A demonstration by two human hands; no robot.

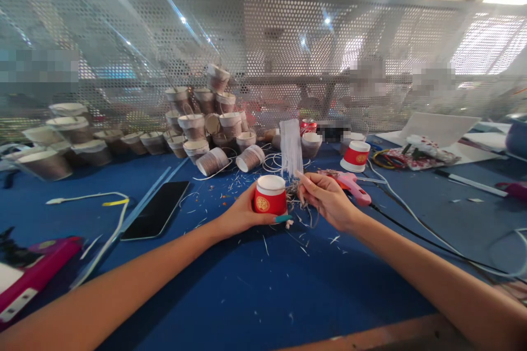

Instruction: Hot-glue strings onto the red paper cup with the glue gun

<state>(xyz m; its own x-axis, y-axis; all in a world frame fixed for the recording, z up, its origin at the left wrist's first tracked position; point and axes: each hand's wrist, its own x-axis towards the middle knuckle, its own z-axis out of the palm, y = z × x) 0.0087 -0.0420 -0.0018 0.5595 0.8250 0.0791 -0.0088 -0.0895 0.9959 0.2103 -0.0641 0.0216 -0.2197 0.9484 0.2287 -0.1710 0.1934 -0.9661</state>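
Spanning the near part of the blue table (230, 296): our two bare forearms. Near left, we have a magenta-and-white item (39, 269), cut off by the frame, can't tell what it is. Past it, a white cable (120, 225) with a yellow tag, then a phone (158, 211) lying flat, screen dark.

Center: our left hand (242, 208) is wrapped around the red cup (269, 197), thumb across the front low down. White end up, gold emblem toward us. Cup sits just above or on the table, can't tell if it touches. Our right hand (325, 197) is just right of it, apart from the cup, thumb and index tips close together. We can't tell if anything is pinched between them. Thin scraps (302, 249) scattered around both.

Right behind the right hand: a pink glue gun (354, 189) on its side, black cord (395, 216) running right. Further back, a bundle of clear sticks (290, 148) standing up, and a second red cup (356, 156) to its right. Behind the sticks, a red can (308, 126).

Back left: piles of brown-and-white cups (193, 126), some tipped over. Farthest: a perforated panel (288, 33).
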